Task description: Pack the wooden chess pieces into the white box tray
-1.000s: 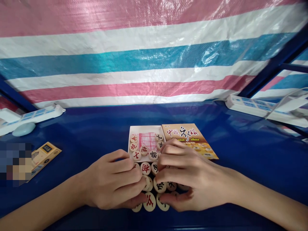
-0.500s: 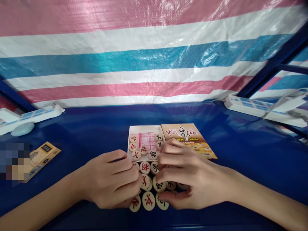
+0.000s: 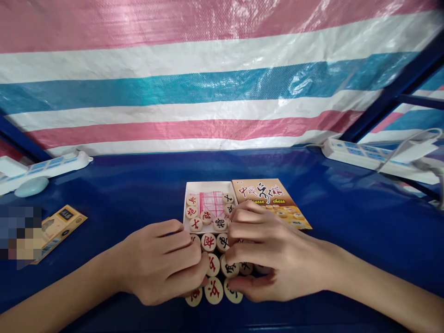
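My left hand (image 3: 169, 266) is curled at the left side of a cluster of round Chinese chess pieces, its fingers close together and their tips hidden. A red-lettered chess piece (image 3: 212, 265) lies against its index finger. Nearer me lies another red-lettered piece (image 3: 213, 290). Over the black-lettered side, my right hand (image 3: 267, 254) rests with bent fingers apart, its thumb touching a black-lettered piece (image 3: 233, 291) and its index finger by another one (image 3: 230, 267). Beyond both hands, an open white box (image 3: 185, 208) holds several more pieces and a folded red-lined sheet (image 3: 212, 203).
A printed Chinese chess lid (image 3: 274, 194) lies right of the box. At the left are a flat yellow-brown package (image 3: 65, 226), a pale mouse (image 3: 32, 186) and a white power strip (image 3: 69, 161). Another power strip (image 3: 364, 157) lies at right. A striped sheet (image 3: 208, 88) hangs behind the blue table (image 3: 138, 185).
My left hand has shifted slightly down and right. Where two red-side pieces overlapped beside its index finger, a single piece now shows. My right hand has barely moved.
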Demonstrator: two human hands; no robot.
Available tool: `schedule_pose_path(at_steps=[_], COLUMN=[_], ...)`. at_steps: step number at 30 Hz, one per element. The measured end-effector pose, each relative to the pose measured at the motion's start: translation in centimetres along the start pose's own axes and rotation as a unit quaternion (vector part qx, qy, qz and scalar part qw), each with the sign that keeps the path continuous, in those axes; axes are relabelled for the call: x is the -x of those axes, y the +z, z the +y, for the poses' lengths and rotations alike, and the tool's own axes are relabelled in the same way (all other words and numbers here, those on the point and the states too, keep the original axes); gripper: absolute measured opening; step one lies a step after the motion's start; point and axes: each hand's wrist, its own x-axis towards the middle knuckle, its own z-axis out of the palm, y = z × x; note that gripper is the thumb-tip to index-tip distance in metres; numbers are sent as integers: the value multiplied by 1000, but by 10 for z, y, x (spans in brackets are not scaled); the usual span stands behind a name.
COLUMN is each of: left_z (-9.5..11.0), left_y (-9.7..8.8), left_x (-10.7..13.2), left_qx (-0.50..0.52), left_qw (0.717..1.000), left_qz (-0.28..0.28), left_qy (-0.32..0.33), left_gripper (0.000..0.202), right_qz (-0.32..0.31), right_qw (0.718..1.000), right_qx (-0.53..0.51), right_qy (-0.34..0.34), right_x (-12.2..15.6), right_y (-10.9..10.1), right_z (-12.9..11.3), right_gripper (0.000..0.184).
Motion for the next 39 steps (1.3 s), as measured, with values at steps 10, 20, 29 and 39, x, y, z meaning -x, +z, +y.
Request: schedule_pose_path(at_steps=[10, 20, 29, 39], left_z=[-13, -24, -24, -20], left_y=[3, 11, 6, 2], left_x=[7, 6, 1, -5], left_qx=[55, 111, 122, 127], left_qw=[966, 937, 930, 926], left_qz=[87, -98, -118, -113], left_qy=[-236, -316, -327, -336], left_gripper=[20, 32, 34, 26], right_qz=[29, 35, -6, -10], right_qw=[996, 965, 972, 975], right_qx=[-44, 141, 108, 95], right_qy=[69, 217, 207, 199], right_x=[1, 2, 2, 1], right_y=[-13, -11, -10, -12], right_z=[3, 26, 23, 20], right_gripper=[12, 31, 35, 28])
